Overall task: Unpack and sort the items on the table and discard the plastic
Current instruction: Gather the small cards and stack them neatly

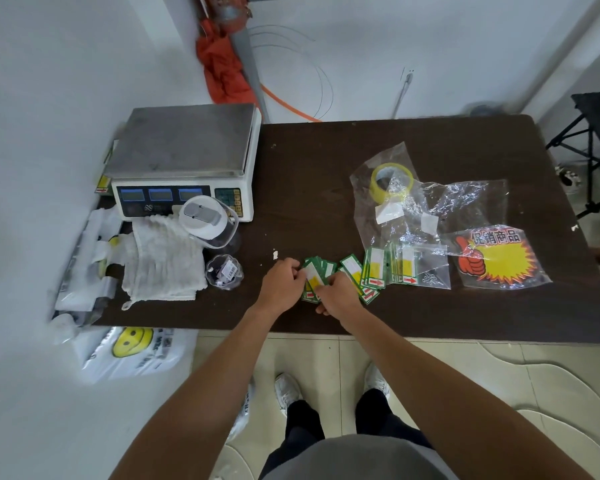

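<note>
Green-bordered price tags (352,268) lie fanned out near the front edge of the dark table (309,168). My left hand (283,284) and my right hand (338,296) both pinch a small stack of these tags (314,278) between them. To the right, more tags sit inside a clear plastic bag (420,265). A yellow tape roll (392,181) lies in a crumpled clear bag (388,209). A yellow starburst sign with a red thumb (496,258) rests in its own plastic sleeve at the far right.
A weighing scale (184,157) stands at the table's back left, with a lidded jar (210,220), a white cloth (163,261) and a small clear tub (224,271) in front. White plastic bags (87,271) hang off the left edge; a smiley-face bag (132,351) lies on the floor.
</note>
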